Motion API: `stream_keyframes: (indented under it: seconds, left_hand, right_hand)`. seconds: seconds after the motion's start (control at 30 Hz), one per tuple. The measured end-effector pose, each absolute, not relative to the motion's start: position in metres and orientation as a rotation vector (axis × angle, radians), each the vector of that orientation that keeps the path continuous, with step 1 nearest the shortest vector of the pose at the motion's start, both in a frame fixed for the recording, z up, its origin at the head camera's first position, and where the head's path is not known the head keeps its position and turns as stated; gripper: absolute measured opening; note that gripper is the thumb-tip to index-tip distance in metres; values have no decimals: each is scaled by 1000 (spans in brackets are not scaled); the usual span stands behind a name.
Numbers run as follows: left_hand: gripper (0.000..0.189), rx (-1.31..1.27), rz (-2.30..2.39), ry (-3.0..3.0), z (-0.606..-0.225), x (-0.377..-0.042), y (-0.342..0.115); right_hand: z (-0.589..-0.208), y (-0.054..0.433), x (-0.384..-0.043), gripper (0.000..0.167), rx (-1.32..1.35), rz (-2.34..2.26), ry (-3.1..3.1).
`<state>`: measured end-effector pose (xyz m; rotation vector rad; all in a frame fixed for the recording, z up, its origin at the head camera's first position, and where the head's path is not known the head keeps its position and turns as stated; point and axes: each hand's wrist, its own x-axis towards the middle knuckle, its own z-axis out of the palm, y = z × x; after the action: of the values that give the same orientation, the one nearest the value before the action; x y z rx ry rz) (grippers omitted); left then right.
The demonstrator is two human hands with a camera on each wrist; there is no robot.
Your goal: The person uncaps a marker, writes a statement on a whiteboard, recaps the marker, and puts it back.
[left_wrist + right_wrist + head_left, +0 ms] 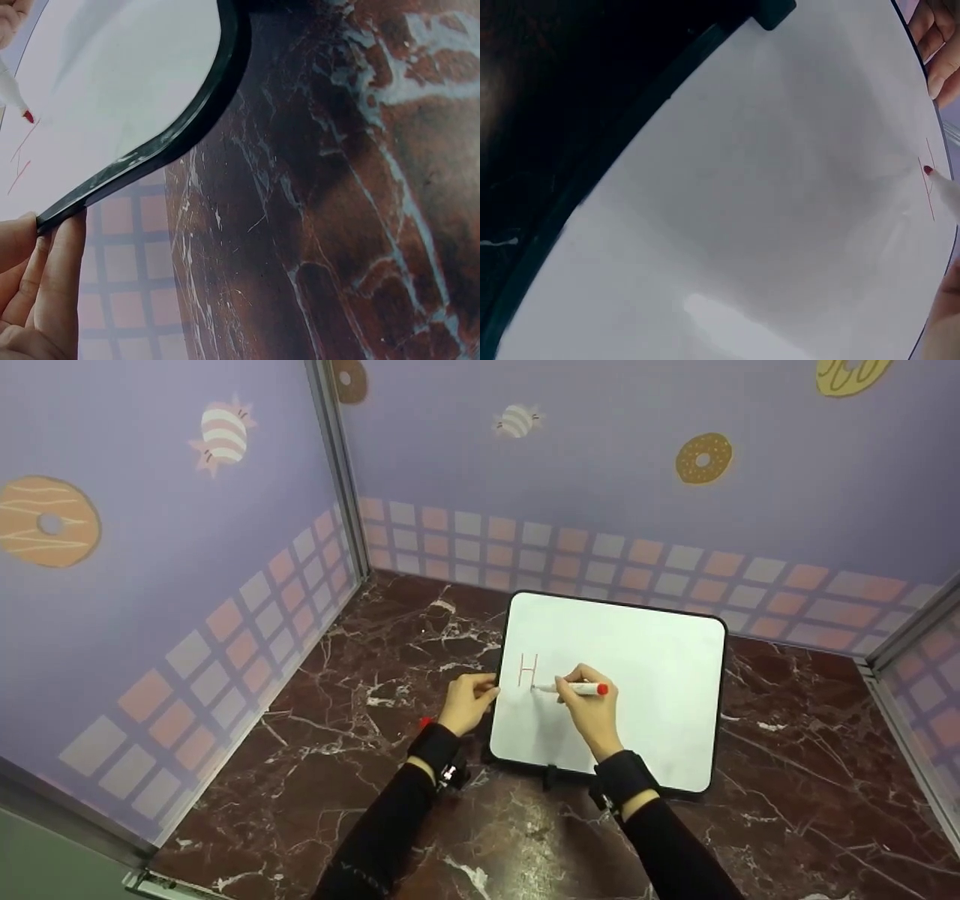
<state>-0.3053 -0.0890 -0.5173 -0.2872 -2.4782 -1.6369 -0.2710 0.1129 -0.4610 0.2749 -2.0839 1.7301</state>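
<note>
A whiteboard [645,667] with a black rim leans on a small black stand [551,777]. My right hand [592,712] holds a white marker [585,689] with a red end, pinched between thumb and fingers. Its red tip [928,170] is at the foot of a thin red letter H [528,669] on the board's left part. At the board's left edge, my left hand [466,703] pinches the black rim [112,174] between thumb and fingers. In the right wrist view, only part of the right hand shows.
A small red object [426,723] lies on the dark marbled table [360,780], partly hidden by the left wrist. Purple walls [600,472] with printed sweets and checks enclose the back and sides. A black band [627,780] with a camera sits on each wrist.
</note>
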Motion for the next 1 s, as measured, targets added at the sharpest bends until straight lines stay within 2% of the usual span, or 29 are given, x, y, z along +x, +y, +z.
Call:
stream_keyframes:
  seconds: [1.0]
  left_hand:
    - [31,-304,-1633,-2479,-517,-305,-89]
  right_hand:
    - [-467,118,-272,15,244,1725,-2045]
